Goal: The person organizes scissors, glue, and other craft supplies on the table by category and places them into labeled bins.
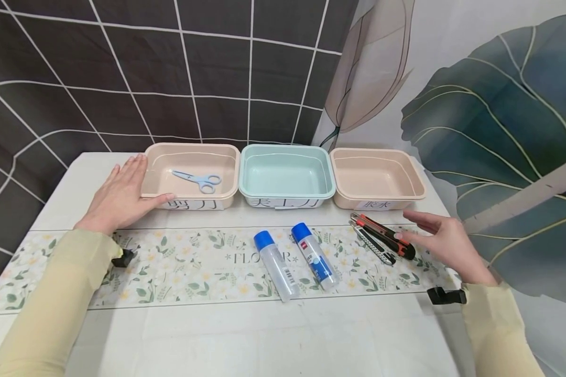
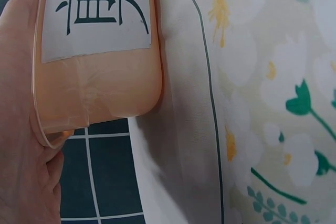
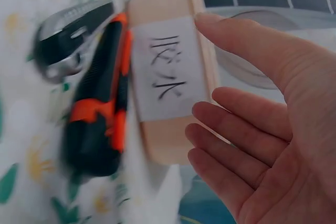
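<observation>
My left hand (image 1: pixel 122 196) rests against the left end of a pink box (image 1: pixel 228 201), fingers stretched along its side and thumb on the front rim. Inside that box lies a pair of blue scissors (image 1: pixel 203 182). Over on the right, my right hand (image 1: pixel 445 243) hovers with fingers spread and nothing held. Just left of it lie an orange-and-black utility knife (image 1: pixel 387 235) and a grey utility knife (image 1: pixel 373 244), side by side. The right wrist view has both knives in front of the right pink box (image 3: pixel 163 145), with my palm apart from them.
A light blue box (image 1: pixel 287 200) stands between the left pink box and the right one, all three with paper labels in front. Two blue-capped glue bottles, one clear (image 1: pixel 280 272) and one blue-labelled (image 1: pixel 318 262), lie on the floral table runner (image 1: pixel 184 272). A dark gridded cloth (image 1: pixel 146 63) hangs behind.
</observation>
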### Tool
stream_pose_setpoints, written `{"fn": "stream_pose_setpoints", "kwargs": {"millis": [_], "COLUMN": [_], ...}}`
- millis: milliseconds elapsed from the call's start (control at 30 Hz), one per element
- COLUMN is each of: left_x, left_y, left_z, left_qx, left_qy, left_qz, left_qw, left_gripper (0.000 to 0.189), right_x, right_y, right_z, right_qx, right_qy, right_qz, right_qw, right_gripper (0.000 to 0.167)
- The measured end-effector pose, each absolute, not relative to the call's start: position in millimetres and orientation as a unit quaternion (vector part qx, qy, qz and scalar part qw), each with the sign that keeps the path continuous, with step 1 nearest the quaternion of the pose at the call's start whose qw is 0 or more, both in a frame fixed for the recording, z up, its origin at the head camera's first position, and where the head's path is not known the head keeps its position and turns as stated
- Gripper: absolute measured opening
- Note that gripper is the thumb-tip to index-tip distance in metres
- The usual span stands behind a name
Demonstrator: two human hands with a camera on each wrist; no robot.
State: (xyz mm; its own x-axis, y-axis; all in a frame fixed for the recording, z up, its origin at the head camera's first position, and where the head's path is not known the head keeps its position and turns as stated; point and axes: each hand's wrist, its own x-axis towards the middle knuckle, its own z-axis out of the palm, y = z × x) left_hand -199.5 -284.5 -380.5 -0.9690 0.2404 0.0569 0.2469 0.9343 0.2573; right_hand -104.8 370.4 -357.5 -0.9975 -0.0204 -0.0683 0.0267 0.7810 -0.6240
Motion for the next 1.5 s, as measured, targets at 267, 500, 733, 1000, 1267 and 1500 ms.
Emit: {"fn": "stream_pose_setpoints", "kwargs": {"millis": [267,500,733,1000,1267,1500], "left_x": [-200,-199,-199,-200,-200,-200], "left_y": [-284,-284,-284,-284,-284,-284], "left_z": [-380,-380,-380,-380,-380,-381], "left_qx": [-0.123,-0.123,-0.124,-0.124,-0.125,-0.126], "left_qy": [-0.983,-0.983,-0.982,-0.983,-0.982,-0.982], "left_qz": [-0.137,-0.139,-0.139,-0.138,-0.138,-0.138], "left_qw": [0.012,0.013,0.015,0.014,0.014,0.017], "left_gripper": [0.113,0.113,0.113,0.113,0.113,0.112], "right_x": [-102,-100,-102,-104,-106,-107], "right_y": [374,372,371,368,365,364], "right_z": [-385,-396,-403,-407,-407,-409], "right_qx": [0.001,-0.004,-0.013,-0.019,-0.024,-0.048], "right_qy": [0.941,0.942,0.949,0.957,0.961,0.965], "right_qz": [-0.333,-0.332,-0.314,-0.289,-0.276,-0.255], "right_qw": [0.059,0.045,0.018,-0.014,-0.018,-0.03], "right_gripper": [0.078,0.074,0.064,0.053,0.048,0.044]}}
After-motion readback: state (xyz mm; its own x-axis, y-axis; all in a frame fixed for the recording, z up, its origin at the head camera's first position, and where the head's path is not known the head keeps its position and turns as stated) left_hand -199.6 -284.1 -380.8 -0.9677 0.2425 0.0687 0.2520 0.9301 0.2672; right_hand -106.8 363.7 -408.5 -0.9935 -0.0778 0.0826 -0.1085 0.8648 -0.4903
